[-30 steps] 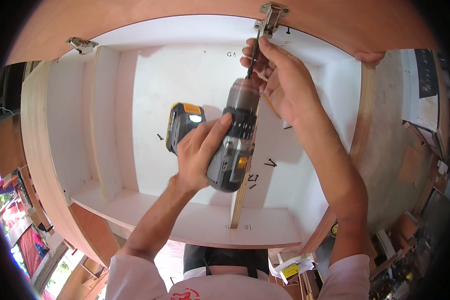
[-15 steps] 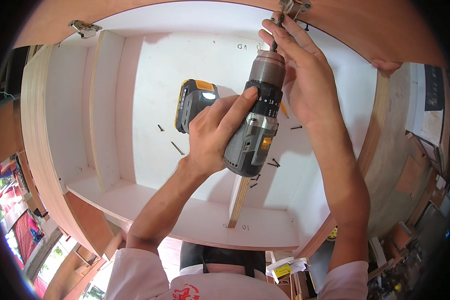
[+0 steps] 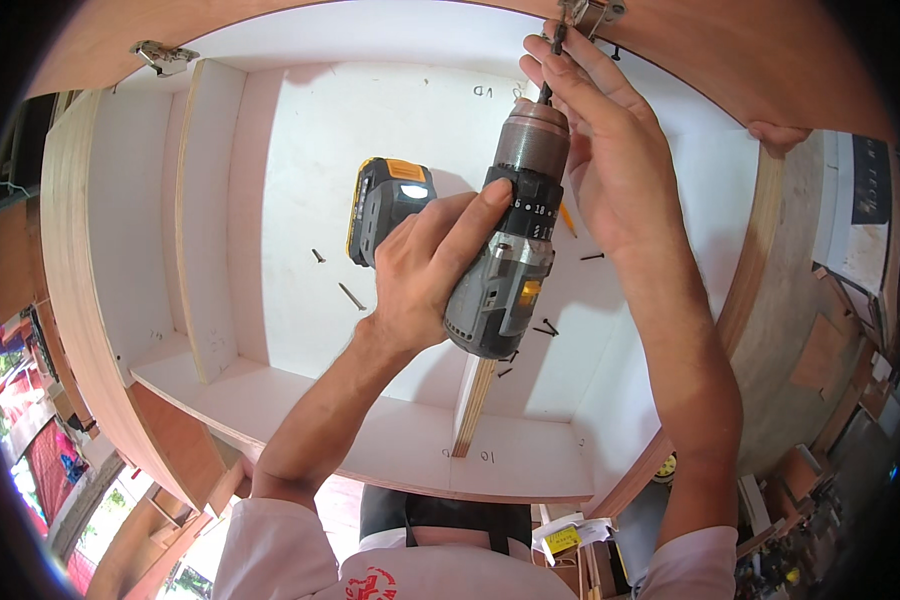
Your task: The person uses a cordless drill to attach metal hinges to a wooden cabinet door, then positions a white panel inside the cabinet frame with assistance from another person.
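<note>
My left hand (image 3: 415, 265) is closed round the grip of a grey and black cordless drill (image 3: 500, 290) with a yellow-trimmed battery (image 3: 382, 212). Its thumb lies along the collar. The long dark bit (image 3: 545, 94) points away from me, up to a metal hinge (image 3: 592, 14) on a wooden door panel (image 3: 730, 60). Around the bit's far end, the thumb and fingers of my right hand (image 3: 615, 150) are closed. A screw at the tip cannot be made out.
Beneath the drill lies an open white cabinet (image 3: 300, 130) with dividers, several loose screws (image 3: 351, 296) and a pencil (image 3: 568, 220) inside. A second hinge (image 3: 163, 57) is at the far left. Another person's hand (image 3: 778, 136) touches the right edge. A yellow tape measure (image 3: 563, 540) sits near me.
Both hands keep their holds at the hinge. The drill's body has tilted and shifted very slightly toward me, and a little more of the bit shows.
</note>
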Demonstrator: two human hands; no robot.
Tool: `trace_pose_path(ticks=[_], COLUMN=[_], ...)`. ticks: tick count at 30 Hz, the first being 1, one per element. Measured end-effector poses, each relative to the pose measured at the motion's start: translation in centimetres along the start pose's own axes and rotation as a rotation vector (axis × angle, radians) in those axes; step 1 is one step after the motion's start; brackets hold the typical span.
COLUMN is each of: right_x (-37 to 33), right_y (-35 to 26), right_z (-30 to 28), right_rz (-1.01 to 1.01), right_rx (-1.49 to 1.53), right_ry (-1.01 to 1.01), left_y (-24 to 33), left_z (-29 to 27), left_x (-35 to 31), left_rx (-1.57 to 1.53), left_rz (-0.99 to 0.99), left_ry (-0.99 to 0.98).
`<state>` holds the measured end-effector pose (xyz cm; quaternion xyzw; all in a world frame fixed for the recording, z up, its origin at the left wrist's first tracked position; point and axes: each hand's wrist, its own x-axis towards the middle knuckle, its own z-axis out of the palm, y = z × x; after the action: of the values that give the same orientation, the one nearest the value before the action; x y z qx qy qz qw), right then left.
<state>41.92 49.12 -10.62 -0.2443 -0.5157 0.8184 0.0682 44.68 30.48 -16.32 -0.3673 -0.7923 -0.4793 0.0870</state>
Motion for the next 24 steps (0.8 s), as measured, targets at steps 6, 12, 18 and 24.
trace_pose_path(ticks=[6,12,18,24], right_x=[0.05,0.06,0.01,0.05], right_y=[0.00,0.06,-0.04,-0.08], right_z=[-0.01,0.00,0.05,0.05], right_rz=[-0.008,-0.018,-0.027,-0.016], right_rx=[-0.027,-0.020,-0.025,-0.014], right_ry=[0.003,-0.019,-0.028,-0.023], left_y=[-0.25,-0.40,-0.35,-0.20], left_z=[0.22,0.12,0.09,-0.02], left_x=[0.09,-0.04,-0.13,-0.16], left_rx=[-0.003,0.004,0.008,0.016], left_rz=[0.017,0.014,0.008,-0.012], left_ry=[0.019,-0.001,-0.010,-0.030])
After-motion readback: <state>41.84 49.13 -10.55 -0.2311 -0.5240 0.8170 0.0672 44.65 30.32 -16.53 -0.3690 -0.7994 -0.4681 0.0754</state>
